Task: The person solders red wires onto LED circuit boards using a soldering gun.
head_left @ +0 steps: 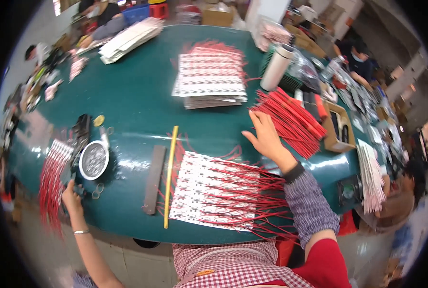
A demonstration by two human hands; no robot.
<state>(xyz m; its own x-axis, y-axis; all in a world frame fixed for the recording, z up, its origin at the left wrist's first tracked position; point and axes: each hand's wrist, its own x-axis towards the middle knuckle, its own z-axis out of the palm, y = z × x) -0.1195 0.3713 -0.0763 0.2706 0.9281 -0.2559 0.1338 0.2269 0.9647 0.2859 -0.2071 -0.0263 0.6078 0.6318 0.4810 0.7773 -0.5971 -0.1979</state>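
Observation:
At the table's left edge, my left hand [72, 198] has its fingers closed around something small and dark that I cannot make out. Right beside it lies a strip of white sheet with red wires [55, 165] hanging over the edge. My right hand [267, 137] is open, fingers spread, just left of a bundle of red wires [290, 120]. In front of me lies a white printed sheet [194, 192] with rows of small marks, and many red wires [238, 189] run from it to the right under my right sleeve.
A yellow stick [170, 177] and a grey flat bar [155, 180] lie left of the sheet. Farther left is a white bowl [83, 165] of small metallic bits. A stack of wired sheets [214, 77], a white bottle [277, 67] and a cardboard box [338, 127] stand beyond. Other people work around.

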